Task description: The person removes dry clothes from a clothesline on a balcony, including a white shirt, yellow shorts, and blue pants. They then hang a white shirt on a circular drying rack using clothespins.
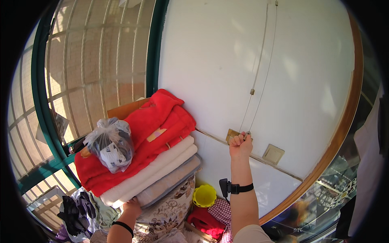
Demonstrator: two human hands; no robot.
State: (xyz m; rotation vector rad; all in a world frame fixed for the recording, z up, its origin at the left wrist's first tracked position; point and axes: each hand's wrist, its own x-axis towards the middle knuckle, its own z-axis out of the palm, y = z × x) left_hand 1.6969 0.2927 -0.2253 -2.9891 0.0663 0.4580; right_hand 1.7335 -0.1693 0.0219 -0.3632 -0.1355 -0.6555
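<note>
My right hand (240, 145) is closed around a small crank handle, mostly hidden by my fingers, at a brass-coloured wall-mounted crank winder (231, 136). Two thin steel cables (262, 62) run up the white wall from it, one bearing a small metal block (252, 91). Low on the left, my left hand (132, 207) touches the front edge of a folded grey quilt (173, 182); its fingertips are partly hidden. White folded bedding (161, 164) and a red plush blanket (164, 121) are stacked above that quilt. A tied clear plastic bag (114, 145) sits on the blanket.
Right of the winder is a wall switch (273, 154). A yellow scalloped container (204, 196) stands below, beside red cloth (206, 221) and checked fabric (221, 209). Dark clothes (76, 212) lie lower left, by a green-framed barred window (153, 45). Wooden trim (337, 133) edges the wall.
</note>
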